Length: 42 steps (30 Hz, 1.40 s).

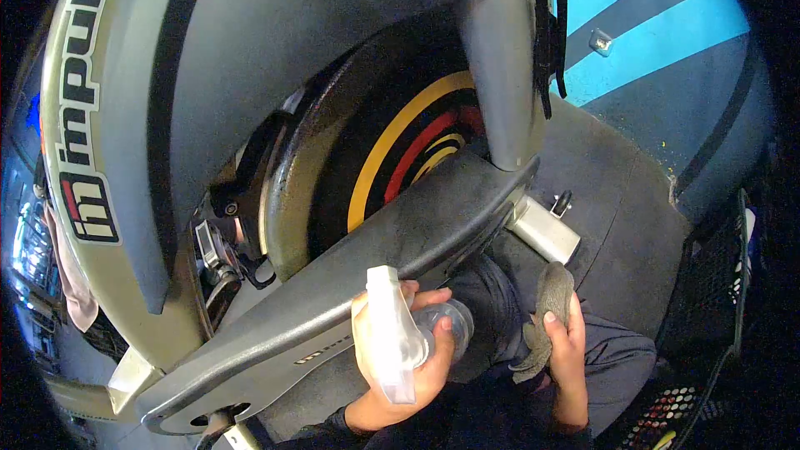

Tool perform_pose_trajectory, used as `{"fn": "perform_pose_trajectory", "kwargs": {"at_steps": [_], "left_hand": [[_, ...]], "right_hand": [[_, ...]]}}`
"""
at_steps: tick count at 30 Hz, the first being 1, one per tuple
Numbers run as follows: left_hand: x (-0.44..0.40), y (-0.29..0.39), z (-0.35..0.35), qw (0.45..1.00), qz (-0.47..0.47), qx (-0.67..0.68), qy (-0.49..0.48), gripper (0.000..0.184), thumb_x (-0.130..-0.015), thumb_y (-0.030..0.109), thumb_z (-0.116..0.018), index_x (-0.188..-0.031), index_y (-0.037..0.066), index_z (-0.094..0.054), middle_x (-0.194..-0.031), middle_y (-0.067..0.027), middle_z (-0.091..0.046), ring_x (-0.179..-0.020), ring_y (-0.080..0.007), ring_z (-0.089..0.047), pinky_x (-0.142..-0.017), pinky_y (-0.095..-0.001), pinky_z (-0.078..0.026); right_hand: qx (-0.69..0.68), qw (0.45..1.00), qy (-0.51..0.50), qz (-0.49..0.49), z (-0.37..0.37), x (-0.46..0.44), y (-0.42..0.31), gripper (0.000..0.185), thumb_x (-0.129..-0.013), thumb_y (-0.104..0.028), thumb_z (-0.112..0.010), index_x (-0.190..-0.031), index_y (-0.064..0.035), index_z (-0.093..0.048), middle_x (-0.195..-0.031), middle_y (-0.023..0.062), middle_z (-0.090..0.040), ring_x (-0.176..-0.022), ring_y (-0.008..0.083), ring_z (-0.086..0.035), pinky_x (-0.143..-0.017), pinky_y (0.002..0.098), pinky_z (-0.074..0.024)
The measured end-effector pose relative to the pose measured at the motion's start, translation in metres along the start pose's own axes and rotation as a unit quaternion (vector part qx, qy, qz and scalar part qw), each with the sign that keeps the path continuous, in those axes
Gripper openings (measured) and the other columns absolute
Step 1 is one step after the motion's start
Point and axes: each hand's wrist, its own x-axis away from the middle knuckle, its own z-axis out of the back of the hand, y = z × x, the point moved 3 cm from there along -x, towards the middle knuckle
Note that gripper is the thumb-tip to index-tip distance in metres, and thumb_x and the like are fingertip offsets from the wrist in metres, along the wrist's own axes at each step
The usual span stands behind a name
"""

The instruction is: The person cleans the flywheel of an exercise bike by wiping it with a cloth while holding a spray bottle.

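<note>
Spray bottle [392,325] sits in your left hand [429,373], with your fingers closed around it by its pale sprayer head; the clear body shows just right of that hand. Such a hold probably steadies the bottle and leaves the head uncovered, though whether a finger rests on the trigger cannot be told. Your right hand [568,354] grips a grey-brown cloth [550,304], pinched under the thumb, its ends free above and below; held bunched like that, it is likely easy to control. Your two hands are apart, perhaps so that cloth and bottle do not get in each other's way.

Just beyond your left hand runs the exercise bike's dark lower cover [450,204], and farther ahead is its ringed flywheel [362,192]. A metal foot [543,232] stands out ahead of your right hand. Well to that hand's right is a black perforated basket [698,367], seemingly placed beside you for easy reach.
</note>
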Motion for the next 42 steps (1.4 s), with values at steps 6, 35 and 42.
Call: {"fn": "perform_pose_trajectory", "kwargs": {"at_steps": [6, 35, 42], "left_hand": [[0.004, -0.008, -0.003, 0.999, -0.007, -0.004, 0.036, 0.051, -0.071, 0.002, -0.07, -0.113, -0.002, -0.042, -0.089, -0.0109, -0.067, -0.093, -0.0287, -0.057, -0.09, -0.0379, -0.038], [0.025, -0.061, -0.022, 0.989, -0.128, 0.007, -0.075, 0.056, -0.064, 0.003, -0.074, -0.113, 0.002, -0.048, -0.102, -0.0202, -0.059, -0.079, -0.0316, -0.063, -0.07, -0.0352, -0.052], [0.021, -0.058, -0.026, 0.987, -0.14, 0.01, -0.072, 0.056, -0.063, 0.001, -0.074, -0.113, 0.001, -0.048, -0.098, -0.0176, -0.062, -0.082, -0.0308, -0.063, -0.073, -0.0349, -0.052]], "right_hand": [[-0.008, 1.0, -0.007, 0.011, -0.004, -0.003, -0.007, 0.051, -0.089, -0.007, -0.053, -0.136, 0.0045, -0.036, -0.125, 0.0099, -0.052, -0.11, 0.016, -0.05, -0.095, 0.0285, -0.0385], [0.42, 0.758, -0.118, 0.485, -0.189, -0.066, -0.148, 0.036, -0.079, -0.02, -0.063, -0.107, 0.0018, -0.056, -0.101, 0.0208, -0.05, -0.089, 0.0361, -0.055, -0.075, 0.0415, -0.0481], [0.454, 0.739, -0.041, 0.496, -0.192, -0.076, -0.143, 0.033, -0.077, -0.018, -0.064, -0.104, 0.0002, -0.057, -0.097, 0.0173, -0.049, -0.085, 0.0315, -0.056, -0.069, 0.0396, -0.0492]]}}
